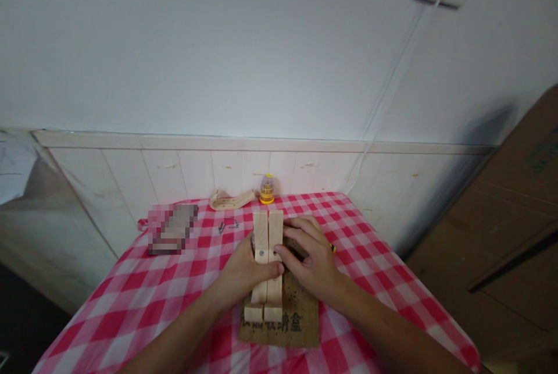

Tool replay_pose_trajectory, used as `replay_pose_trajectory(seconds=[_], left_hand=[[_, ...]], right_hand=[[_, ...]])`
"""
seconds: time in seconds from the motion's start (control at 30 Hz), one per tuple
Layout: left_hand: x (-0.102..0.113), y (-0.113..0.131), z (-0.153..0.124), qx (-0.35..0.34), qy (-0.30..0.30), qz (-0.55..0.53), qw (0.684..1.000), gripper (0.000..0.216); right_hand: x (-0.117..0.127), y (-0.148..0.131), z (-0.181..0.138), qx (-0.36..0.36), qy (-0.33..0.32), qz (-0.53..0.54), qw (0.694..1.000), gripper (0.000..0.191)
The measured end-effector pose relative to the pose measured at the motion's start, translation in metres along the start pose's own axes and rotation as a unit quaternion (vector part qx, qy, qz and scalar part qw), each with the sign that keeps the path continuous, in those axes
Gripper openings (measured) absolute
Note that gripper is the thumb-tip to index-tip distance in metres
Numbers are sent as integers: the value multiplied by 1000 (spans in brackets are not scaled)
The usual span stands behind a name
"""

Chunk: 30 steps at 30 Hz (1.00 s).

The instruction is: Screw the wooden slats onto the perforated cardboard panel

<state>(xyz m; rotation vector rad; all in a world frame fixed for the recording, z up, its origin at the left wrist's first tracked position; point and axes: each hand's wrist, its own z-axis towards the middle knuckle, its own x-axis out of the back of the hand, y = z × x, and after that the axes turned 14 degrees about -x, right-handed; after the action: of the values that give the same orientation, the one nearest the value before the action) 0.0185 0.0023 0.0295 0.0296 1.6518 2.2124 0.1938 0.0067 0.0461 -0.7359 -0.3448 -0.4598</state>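
Observation:
Two pale wooden pieces (261, 289) lie side by side, pointing away from me, above a brown cardboard sheet (300, 327) with dark printed characters. My left hand (248, 266) is closed around them from the left, its thumb lying across the front. A round screw head shows in the left piece, and a dark hole in the right one. From the right, my right hand (311, 255) has its thumb against the right piece near that hole, its fingers curled at the upper edge. Whether those fingers hold anything small is hidden.
Behind the hands, a curved wooden part (233, 202) and a yellow screwdriver-bit case (267, 189) stand near the wall. Several screws (229, 224) lie on the checked tablecloth (349, 223). A blurred-out flat object (174, 228) is at left; a large cardboard box (492, 246) stands at right.

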Motion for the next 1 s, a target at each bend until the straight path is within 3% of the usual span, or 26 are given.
replay_pose_trajectory(seconds=[0.33, 0.53, 1.0], left_hand=[[5, 3, -4, 13, -44, -9, 999, 70], [4, -1, -4, 10, -33, -1, 999, 62], [11, 1, -2, 3, -78, 2, 997, 62]], right_hand=[[5, -1, -1, -2, -2, 11, 1000, 15], [6, 1, -1, -7, -23, 7, 1000, 17], [5, 3, -1, 0, -15, 14, 1000, 15]])
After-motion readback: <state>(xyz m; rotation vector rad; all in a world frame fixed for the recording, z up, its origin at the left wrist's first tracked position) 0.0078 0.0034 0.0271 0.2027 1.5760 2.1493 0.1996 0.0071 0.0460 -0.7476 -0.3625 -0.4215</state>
